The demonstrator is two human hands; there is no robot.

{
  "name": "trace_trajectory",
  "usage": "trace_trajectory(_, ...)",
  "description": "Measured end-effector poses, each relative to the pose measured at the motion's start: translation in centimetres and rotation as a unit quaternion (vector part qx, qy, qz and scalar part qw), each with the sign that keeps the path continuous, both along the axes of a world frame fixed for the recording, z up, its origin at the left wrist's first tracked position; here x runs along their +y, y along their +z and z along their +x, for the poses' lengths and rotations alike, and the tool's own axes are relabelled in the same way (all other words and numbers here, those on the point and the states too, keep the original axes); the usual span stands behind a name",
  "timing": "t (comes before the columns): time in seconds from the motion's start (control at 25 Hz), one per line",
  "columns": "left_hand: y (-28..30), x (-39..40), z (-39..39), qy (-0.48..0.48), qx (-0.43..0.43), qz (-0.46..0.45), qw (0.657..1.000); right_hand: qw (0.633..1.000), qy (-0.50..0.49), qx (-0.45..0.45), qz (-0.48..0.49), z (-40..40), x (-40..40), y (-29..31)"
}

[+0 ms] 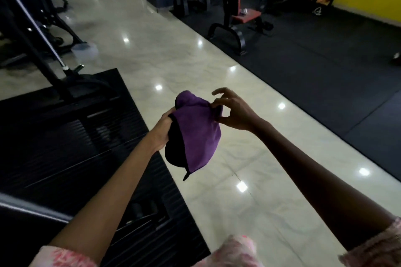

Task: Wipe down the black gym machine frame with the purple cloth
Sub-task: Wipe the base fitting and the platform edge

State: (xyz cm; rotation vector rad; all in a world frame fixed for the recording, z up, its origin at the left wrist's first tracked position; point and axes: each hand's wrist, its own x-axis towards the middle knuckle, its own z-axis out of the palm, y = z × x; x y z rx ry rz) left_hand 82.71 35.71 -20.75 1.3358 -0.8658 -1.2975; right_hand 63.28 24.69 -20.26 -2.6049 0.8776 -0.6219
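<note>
While nothing is on the machine yet, status from my end:

cloth: purple cloth (198,134) is in mid-air between both hands, above the seam where the black treadmill-like deck (65,136) meets the tiled floor (195,60). Folded or bunched, black underside showing, one corner hanging loose at the bottom.
left hand: left hand (163,131) grips the cloth's left edge, fingers curled round it.
right hand: right hand (233,110) pinches the top right corner between thumb and forefinger; other fingers are spread and free.
frame: black gym machine frame (41,50) stands to my left, uprights and a cable rising from the deck. Well apart from the cloth; no contact.
risk 1: right pinch is thin. If it slips during refolding, the cloth flops and hangs from the left hand alone, or drops to the floor and picks up grit.
risk 2: loose corner could snag on the cable or bolts once wiping starts.
risk 3: dim light, black on black; missed patches likely.
</note>
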Motion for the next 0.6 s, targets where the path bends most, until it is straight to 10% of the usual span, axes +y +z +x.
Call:
trace_trajectory(0.2, -0.8, -7.1, 3.5, 0.066, -0.014, -0.044, 0.997, 0.992, 0.087, -0.089, 0.023, 3.9, -8.8, -0.4)
trace_trajectory(0.44, -0.7, -16.1, 6.9, 0.184, -0.151, -0.093, 0.967, 0.98, 0.114, 0.085, 0.137, 8.6, -22.2, 2.9)
trace_trajectory(0.6, -2.3, -20.3, 8.5, 0.236, -0.217, -0.114, 0.94, 0.97, 0.174, -0.018, 0.17, 12.3, -28.2, 3.1)
